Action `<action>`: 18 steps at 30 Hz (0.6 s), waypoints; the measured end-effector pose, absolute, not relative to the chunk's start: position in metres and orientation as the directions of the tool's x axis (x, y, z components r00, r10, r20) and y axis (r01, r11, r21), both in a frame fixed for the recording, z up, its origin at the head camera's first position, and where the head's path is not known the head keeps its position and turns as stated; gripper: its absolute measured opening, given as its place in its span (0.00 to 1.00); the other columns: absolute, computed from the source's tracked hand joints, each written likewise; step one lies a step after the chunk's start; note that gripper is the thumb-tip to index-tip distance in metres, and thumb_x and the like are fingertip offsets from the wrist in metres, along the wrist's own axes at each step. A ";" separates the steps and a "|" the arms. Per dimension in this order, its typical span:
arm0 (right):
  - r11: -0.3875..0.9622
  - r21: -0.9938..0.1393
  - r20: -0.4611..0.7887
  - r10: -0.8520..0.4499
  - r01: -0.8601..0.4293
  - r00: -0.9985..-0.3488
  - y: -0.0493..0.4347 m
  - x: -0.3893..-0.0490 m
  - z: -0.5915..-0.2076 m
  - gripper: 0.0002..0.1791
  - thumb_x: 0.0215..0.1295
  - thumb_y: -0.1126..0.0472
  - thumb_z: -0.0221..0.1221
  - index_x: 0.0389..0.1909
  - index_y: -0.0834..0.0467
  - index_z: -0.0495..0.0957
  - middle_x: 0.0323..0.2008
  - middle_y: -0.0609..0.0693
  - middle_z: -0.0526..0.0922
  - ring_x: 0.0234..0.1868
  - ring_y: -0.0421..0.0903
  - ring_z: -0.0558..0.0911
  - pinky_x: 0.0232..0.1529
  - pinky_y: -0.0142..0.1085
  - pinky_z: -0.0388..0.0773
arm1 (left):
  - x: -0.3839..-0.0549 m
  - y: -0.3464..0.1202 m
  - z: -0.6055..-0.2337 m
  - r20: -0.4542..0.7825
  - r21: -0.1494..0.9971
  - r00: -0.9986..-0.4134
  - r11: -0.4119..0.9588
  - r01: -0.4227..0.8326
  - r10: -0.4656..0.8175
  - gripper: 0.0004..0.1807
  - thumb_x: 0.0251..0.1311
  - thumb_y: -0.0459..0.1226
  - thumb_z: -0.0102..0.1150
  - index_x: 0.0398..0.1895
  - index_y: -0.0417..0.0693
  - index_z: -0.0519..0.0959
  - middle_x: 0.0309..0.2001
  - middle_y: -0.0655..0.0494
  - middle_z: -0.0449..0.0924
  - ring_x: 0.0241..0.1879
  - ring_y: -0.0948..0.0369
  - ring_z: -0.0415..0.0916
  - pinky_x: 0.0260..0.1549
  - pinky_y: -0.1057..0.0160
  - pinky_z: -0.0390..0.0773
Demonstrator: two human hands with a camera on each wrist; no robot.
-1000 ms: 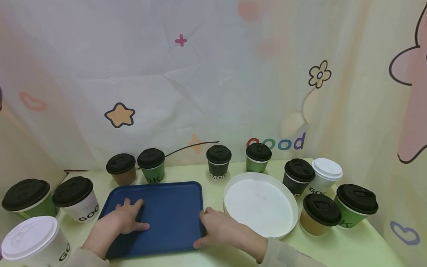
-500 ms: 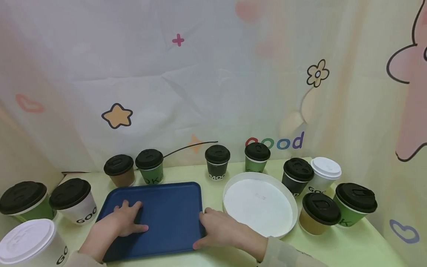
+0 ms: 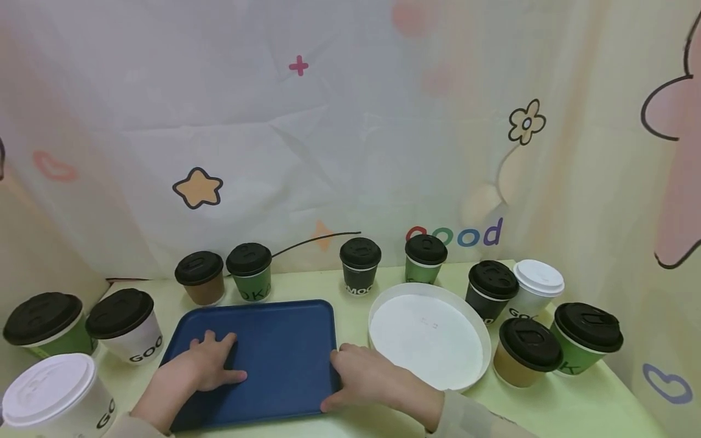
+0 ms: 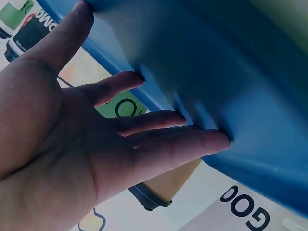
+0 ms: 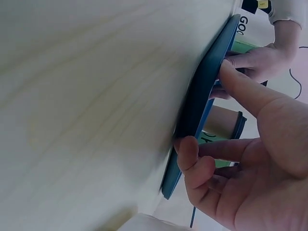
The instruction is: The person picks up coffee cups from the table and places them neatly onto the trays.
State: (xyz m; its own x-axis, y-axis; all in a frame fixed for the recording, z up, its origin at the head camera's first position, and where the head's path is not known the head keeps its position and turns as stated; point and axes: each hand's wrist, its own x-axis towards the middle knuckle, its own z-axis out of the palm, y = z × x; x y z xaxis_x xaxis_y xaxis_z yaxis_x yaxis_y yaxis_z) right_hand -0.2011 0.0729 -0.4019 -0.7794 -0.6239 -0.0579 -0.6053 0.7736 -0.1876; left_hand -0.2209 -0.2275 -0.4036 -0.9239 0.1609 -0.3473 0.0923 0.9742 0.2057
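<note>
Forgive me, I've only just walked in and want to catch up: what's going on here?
A person has both hands on a blue tray that lies on the pale green table. The left hand is spread over its left part, the fingers touching its surface. The right hand holds its right edge. A round white dish sits just to the right, and lidded cups stand to the left, behind and to the right.

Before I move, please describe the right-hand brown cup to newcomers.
On the table, right of the blue tray, lies a round white tray. Beside its right rim stands a black-lidded cup: its body is brown, unlike the green cup, black cup and white cup.
</note>
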 end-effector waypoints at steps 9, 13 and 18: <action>0.759 -0.142 -0.038 -0.646 -0.636 -0.762 0.080 -0.190 -0.402 0.32 0.47 0.34 0.77 0.37 0.57 0.82 0.27 0.43 0.74 0.28 0.39 0.74 0.29 0.34 0.75 | -0.213 -0.221 -0.404 -0.380 0.201 -0.913 0.977 0.075 0.148 0.48 0.60 0.57 0.70 0.70 0.32 0.65 0.63 0.11 0.55 0.62 0.15 0.54 0.55 0.22 0.62; 0.757 -0.131 -0.034 -0.649 -0.640 -0.760 0.081 -0.187 -0.402 0.33 0.46 0.33 0.77 0.37 0.57 0.82 0.27 0.44 0.75 0.28 0.39 0.75 0.29 0.35 0.75 | -0.209 -0.219 -0.404 -0.382 0.191 -0.913 0.979 0.077 0.146 0.48 0.60 0.57 0.70 0.71 0.32 0.65 0.63 0.12 0.56 0.61 0.16 0.56 0.55 0.22 0.63; 0.751 -0.131 -0.042 -0.657 -0.647 -0.753 0.083 -0.184 -0.403 0.34 0.46 0.33 0.77 0.39 0.58 0.83 0.28 0.44 0.76 0.28 0.38 0.75 0.29 0.34 0.75 | -0.205 -0.216 -0.403 -0.389 0.175 -0.911 0.982 0.076 0.140 0.47 0.60 0.57 0.70 0.70 0.32 0.66 0.62 0.14 0.58 0.60 0.17 0.58 0.54 0.22 0.64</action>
